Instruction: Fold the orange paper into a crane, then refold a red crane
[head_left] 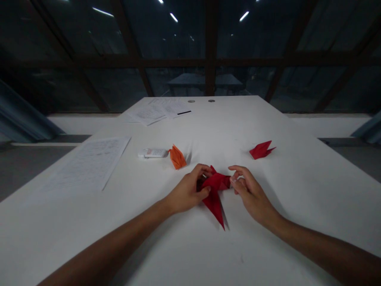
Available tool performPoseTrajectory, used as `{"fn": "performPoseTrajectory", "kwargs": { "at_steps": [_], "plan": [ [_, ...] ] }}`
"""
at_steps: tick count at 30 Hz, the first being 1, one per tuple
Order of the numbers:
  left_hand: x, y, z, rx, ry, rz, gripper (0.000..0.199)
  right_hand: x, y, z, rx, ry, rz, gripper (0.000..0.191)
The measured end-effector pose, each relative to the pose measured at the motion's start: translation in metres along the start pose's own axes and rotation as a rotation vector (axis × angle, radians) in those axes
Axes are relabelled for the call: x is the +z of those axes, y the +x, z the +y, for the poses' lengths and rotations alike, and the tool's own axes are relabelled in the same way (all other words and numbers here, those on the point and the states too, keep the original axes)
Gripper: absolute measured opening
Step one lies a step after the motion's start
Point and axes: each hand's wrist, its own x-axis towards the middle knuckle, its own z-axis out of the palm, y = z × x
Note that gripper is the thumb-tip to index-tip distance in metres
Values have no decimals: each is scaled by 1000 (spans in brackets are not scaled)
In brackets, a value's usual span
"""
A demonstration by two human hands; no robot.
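Observation:
A folded red paper origami figure lies low over the white table, one long point aimed toward me. My left hand grips its left side, thumb on top and fingers behind; the fingers hide part of the paper. At the figure's right end, my right hand has its thumb and curled fingers closed at the small folded tip, while the index finger arches above. Beyond my left hand stands an orange origami crane. Another red origami crane rests farther off to the right.
A white tube-like item with printing lies left of the orange crane. A written sheet covers part of the table's left side. Farther back are more papers, a black pen and two round table inserts. Dark windows stand behind.

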Motion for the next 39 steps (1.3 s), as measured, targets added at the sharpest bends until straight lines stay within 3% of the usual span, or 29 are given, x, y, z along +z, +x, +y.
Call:
{"fn": "performPoseTrajectory", "kwargs": {
  "at_steps": [3,9,20,23,28,30,33,36,39],
  "plan": [
    [2,0,-4,-23,32,25,53,0,-1,1,-75,-27,20,26],
    [4,2,-3,-41,22,6,57,0,-1,0,-133,-25,-53,27],
    [2,5,3,-9,137,29,13,-2,-4,1,-198,26,-105,30],
    [3,6,1,-29,127,62,9,-4,-3,1,-239,-20,-112,26],
    [2,8,-5,-78,127,146,7,-5,-1,-2,-219,-86,-94,38],
    [1,9,-8,-90,101,209,17,-3,-1,-3,-184,-135,-57,33],
    [1,10,-11,-117,-15,234,47,2,-2,-1,-153,-195,7,7],
    [1,10,-12,-160,-73,207,58,6,-4,3,-137,-184,34,40],
    [0,11,-8,-155,-29,186,36,5,-6,4,-167,-247,-51,38]
  ]
}}
